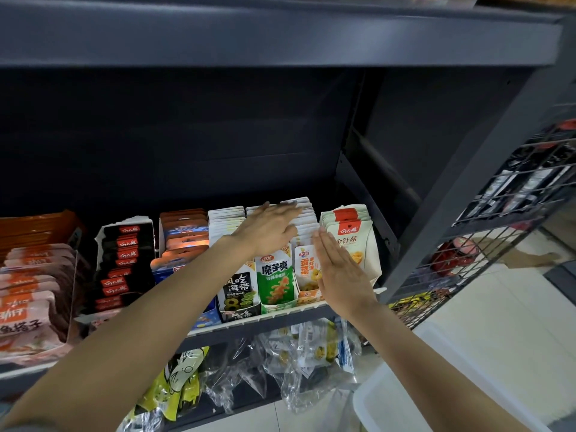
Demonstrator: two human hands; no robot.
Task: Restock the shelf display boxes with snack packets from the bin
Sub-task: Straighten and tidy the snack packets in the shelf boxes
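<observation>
Left hand (268, 229) flat on packet row (304, 213), right hand (338, 269) flat, fingers straight, holding nothing

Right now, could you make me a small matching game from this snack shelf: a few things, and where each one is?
Things:
1. green-fronted display box
2. black packets with red labels
3. white plastic bin
4. left hand

Places:
A. on the floor, lower right
B. flat on the white packet tops
C. shelf front, centre
D. left of centre

Pairs: 1-C, 2-D, 3-A, 4-B
</observation>
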